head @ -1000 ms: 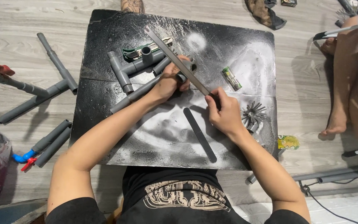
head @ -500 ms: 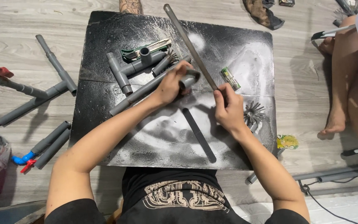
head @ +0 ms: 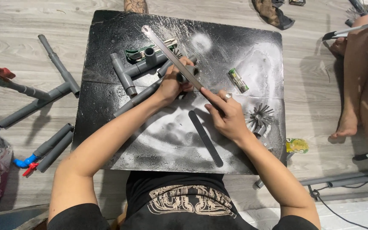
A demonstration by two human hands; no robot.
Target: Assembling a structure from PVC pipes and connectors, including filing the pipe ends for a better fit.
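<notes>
My left hand [head: 172,83] grips the end of a long grey plastic pipe [head: 137,99] that lies slanted across a black board [head: 107,127]. Held in my right hand [head: 227,115] is a long flat metal file [head: 171,56], whose blade lies across the pipe's open end and points up and to the left. Between my forearms a dark flat strip [head: 205,138] rests on the board. White dust covers the board around my hands.
Grey pipe fittings [head: 133,70] and a green-handled tool [head: 139,53] lie at the board's back left. A small green tube [head: 238,80] and a round wire brush [head: 259,116] sit to the right. Pipe assemblies [head: 43,96] lie on the floor at left. Another person's leg [head: 354,85] is at right.
The file's tip has swung from the upper right over to the upper left, sliding across the pipe end. My right hand moved down and right. My left hand kept holding the pipe.
</notes>
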